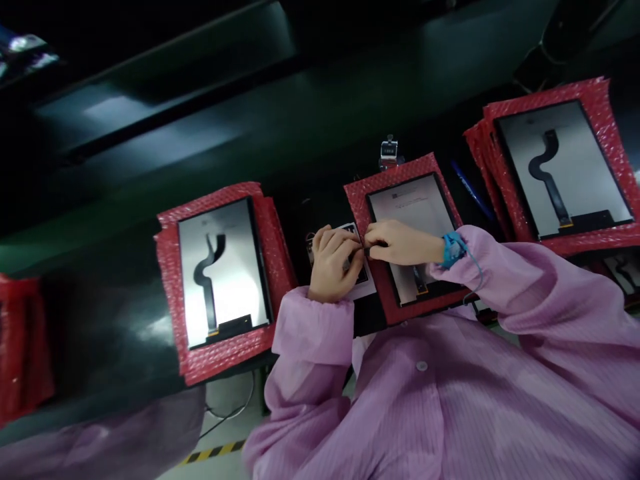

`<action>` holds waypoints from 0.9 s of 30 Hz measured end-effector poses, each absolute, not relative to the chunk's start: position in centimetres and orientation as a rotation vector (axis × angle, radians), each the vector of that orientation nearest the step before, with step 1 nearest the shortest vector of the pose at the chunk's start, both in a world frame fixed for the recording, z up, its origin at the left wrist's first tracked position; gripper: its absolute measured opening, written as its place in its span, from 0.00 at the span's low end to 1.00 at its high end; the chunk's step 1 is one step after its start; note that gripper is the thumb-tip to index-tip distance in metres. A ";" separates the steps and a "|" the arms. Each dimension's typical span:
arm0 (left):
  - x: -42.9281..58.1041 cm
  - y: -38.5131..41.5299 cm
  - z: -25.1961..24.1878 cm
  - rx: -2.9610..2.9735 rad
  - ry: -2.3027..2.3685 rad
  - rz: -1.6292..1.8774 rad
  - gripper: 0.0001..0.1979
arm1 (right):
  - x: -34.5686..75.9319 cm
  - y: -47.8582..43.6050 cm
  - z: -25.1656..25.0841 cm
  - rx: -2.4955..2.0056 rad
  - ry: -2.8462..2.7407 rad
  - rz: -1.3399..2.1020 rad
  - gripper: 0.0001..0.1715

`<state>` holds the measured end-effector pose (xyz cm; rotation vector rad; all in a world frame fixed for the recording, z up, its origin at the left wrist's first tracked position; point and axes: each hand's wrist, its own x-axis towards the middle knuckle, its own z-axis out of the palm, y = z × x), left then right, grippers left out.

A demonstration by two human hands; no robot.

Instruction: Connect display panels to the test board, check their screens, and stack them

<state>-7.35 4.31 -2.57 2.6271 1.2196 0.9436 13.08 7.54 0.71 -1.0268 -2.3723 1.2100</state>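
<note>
A display panel (430,197) lies on red bubble wrap in front of me, with a dark flex cable (419,279) showing near its lower edge and running under my right hand. My right hand (403,242) reaches over the panel, its fingertips pinched on the dark end of that cable. My left hand (334,262) rests on a small white-edged board (364,283) left of the panel. Its fingers are curled, with thumb and forefinger close to the right fingertips. Whatever they grip is hidden. A blue wrist strap (453,249) circles my right wrist.
Stacks of panels on red bubble wrap stand to the left (230,253) and right (575,173). A metal hand counter (389,152) sits behind the middle panel, and a blue pen (471,190) lies right of it. More red wrap (23,347) is at the far left.
</note>
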 end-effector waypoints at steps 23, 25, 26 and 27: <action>-6.7 4.3 -3.8 2.099 1.611 1.433 0.16 | 15.3 8.7 1.9 -0.888 -2.269 1.316 0.16; -6.6 4.4 -4.0 1.876 1.719 1.682 0.23 | 16.7 9.7 2.4 -1.031 -2.150 1.276 0.20; -6.5 4.2 -4.1 1.806 1.728 1.784 0.27 | 17.4 10.4 2.3 -1.152 -2.084 1.154 0.21; -6.3 4.0 -4.0 1.782 1.723 1.875 0.31 | 18.2 11.2 2.0 -1.286 -2.027 0.973 0.19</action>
